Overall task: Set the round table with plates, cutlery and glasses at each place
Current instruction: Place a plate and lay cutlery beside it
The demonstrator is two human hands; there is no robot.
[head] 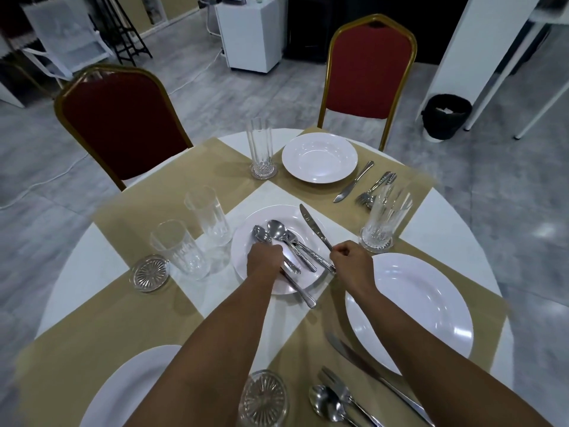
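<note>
A white plate [246,241] in the middle of the round table [443,217] holds a pile of spoons [277,231] and other cutlery. My left hand [264,257] reaches into the pile and grips cutlery handles. My right hand [351,257] pinches the handle of a knife [312,224] whose blade lies across the plate's right rim. White plates lie at the far place [320,157], the right place [409,312] and the near left place [123,392]. Two tall glasses [209,215] stand left of the centre plate, one [261,149] at the far place, one [385,217] at the right.
Beige placemats [147,208] cover the table. Glass coasters lie at the left [151,272] and near the front edge [264,399]. A knife, fork and spoon [345,392] lie by the right plate; more cutlery [366,186] lies beside the far plate. Two red chairs [123,124] stand behind.
</note>
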